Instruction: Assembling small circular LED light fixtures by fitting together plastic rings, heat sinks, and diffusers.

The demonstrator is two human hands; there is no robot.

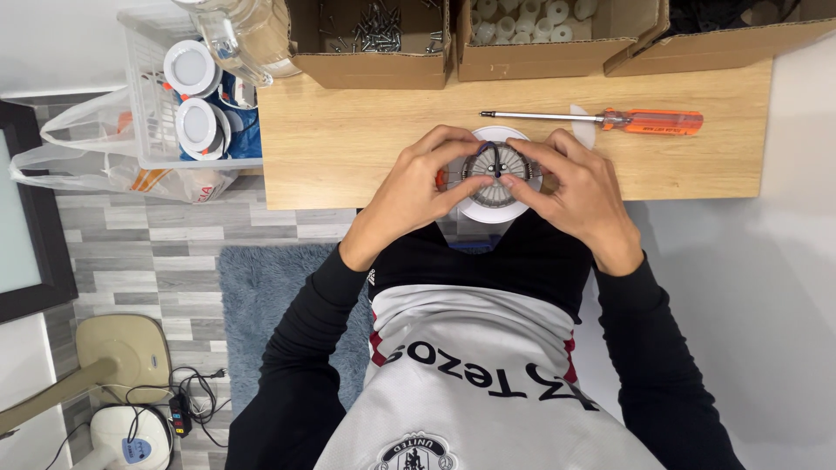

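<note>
A round white recessed lamp fitting lies face down at the front edge of the wooden table, its grey ribbed back and wire spring clips showing. My left hand grips its left side, thumb and fingers pinched at a spring clip. My right hand holds the right side, fingertips on the back. An orange-handled screwdriver lies just beyond the fitting, apart from both hands.
Cardboard boxes line the table's far edge: one with screws, one with white round parts. A white basket at left holds more round lamps. A plastic bag, a blue-grey rug and a fan base are on the floor.
</note>
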